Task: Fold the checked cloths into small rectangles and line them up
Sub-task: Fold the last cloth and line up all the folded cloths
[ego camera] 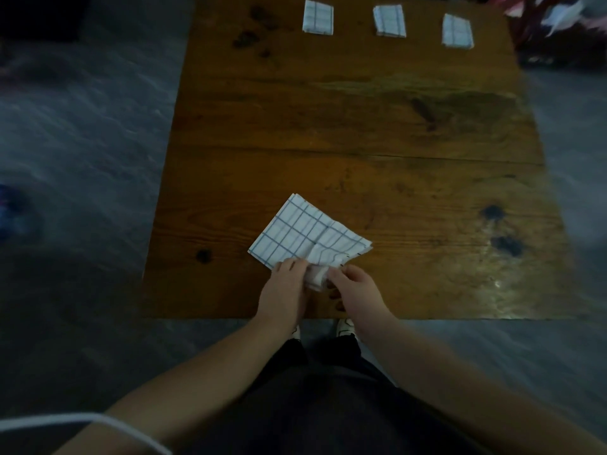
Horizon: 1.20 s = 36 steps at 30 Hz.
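The left hand [289, 285] and the right hand [358, 290] meet at the near corner of the checked cloth [303, 233]. Each has its fingertips curled onto the bunched fabric there and pinches it; the right hand takes the loose white corner and the left the edge just beside it. The cloth lies half folded and turned like a diamond near the table's near edge, left of centre, with its right side rumpled. To do this fold well, the person would likely need to smooth that rumple first. Then both pinched points should be carried over together so the edges meet square, using the blue lines as a guide, and the crease pressed flat before letting go. The table [377, 126] is bare, dark-knotted wood with a slight shine, which may let the cloth slide if pulled from one side only. Along its far edge lie the left folded cloth [318, 17], the middle folded cloth [389, 21] and the right folded cloth [457, 31], well apart and roughly in a row. Grey floor [82, 133] surrounds the table, and a blurred heap of red and white fabric [558, 18] sits at the far right.
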### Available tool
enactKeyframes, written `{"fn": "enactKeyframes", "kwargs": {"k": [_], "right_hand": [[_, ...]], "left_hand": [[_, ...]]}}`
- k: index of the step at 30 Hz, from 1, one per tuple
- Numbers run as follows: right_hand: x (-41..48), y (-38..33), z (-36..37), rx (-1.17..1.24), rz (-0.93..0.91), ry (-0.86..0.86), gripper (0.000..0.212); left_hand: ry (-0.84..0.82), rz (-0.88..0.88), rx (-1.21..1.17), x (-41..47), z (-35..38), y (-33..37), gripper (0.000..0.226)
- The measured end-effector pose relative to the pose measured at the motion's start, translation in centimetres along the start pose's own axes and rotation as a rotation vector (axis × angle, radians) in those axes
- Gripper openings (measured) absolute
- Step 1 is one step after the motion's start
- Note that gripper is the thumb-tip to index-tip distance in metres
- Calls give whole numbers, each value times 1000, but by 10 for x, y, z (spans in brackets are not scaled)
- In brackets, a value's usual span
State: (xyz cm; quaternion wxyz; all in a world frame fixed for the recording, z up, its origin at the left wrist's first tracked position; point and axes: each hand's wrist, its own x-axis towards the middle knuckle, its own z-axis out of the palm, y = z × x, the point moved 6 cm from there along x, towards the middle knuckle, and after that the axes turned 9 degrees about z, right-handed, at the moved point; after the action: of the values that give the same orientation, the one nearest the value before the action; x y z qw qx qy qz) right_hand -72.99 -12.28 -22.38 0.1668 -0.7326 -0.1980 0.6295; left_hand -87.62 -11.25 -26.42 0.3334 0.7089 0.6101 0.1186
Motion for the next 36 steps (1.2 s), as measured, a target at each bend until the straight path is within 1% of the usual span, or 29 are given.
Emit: {"fn": "enactKeyframes", "kwargs": {"k": [3, 6, 8, 9, 12, 14, 15, 16, 18, 20, 22, 25, 27, 29, 30, 31, 33, 36], "right_hand": [[-6, -6, -2, -41, -140, 22, 18], [-11, -12, -2, -166, -273, 20, 19], [-11, -16, -2, -294, -328, 31, 18], [-9, -17, -2, -372, -352, 38, 17], [0, -21, 0, -695, -463, 69, 15], [6, -19, 4, -949, -568, 67, 23], [7, -16, 6, -1043, -622, 48, 29], [8, -14, 8, -1113, -671, 26, 35], [8, -9, 14, -1213, -727, -15, 46], [9, -4, 20, -1293, -734, -35, 54], [11, 0, 25, -1339, -737, -32, 59], [14, 2, 27, -1377, -749, -2, 62], [17, 5, 27, -1428, -754, 37, 64], [21, 8, 27, -1479, -768, 69, 65], [23, 10, 26, -1498, -775, 74, 65], [25, 12, 26, -1511, -778, 72, 65], [29, 15, 25, -1528, -773, 59, 65], [33, 16, 24, -1539, -779, 49, 66]], "left_hand": [[115, -113, -205, -1, -9, -16, 17], [210, -299, -458, -5, -22, -27, 21], [195, -369, -555, -8, -27, -32, 26], [170, -385, -587, -9, -28, -36, 25], [35, -381, -545, -10, -30, -46, 21], [-50, -352, -496, -9, -31, -52, 22], [-64, -339, -481, -9, -33, -53, 23], [-57, -331, -473, -9, -35, -55, 26], [17, -339, -477, -9, -45, -57, 38], [102, -370, -498, -11, -52, -60, 50], [144, -385, -504, -13, -54, -61, 61], [198, -357, -395, -23, -56, -57, 72], [200, -250, -166, -30, -58, -48, 69], [107, -46, 99, -35, -49, -30, 64], [37, 43, 185, -38, -39, -22, 64], [-42, 92, 247, -41, -29, -17, 65], [-163, 106, 340, -47, -8, -13, 67], [-212, 37, 384, -56, 9, -17, 73]]}}
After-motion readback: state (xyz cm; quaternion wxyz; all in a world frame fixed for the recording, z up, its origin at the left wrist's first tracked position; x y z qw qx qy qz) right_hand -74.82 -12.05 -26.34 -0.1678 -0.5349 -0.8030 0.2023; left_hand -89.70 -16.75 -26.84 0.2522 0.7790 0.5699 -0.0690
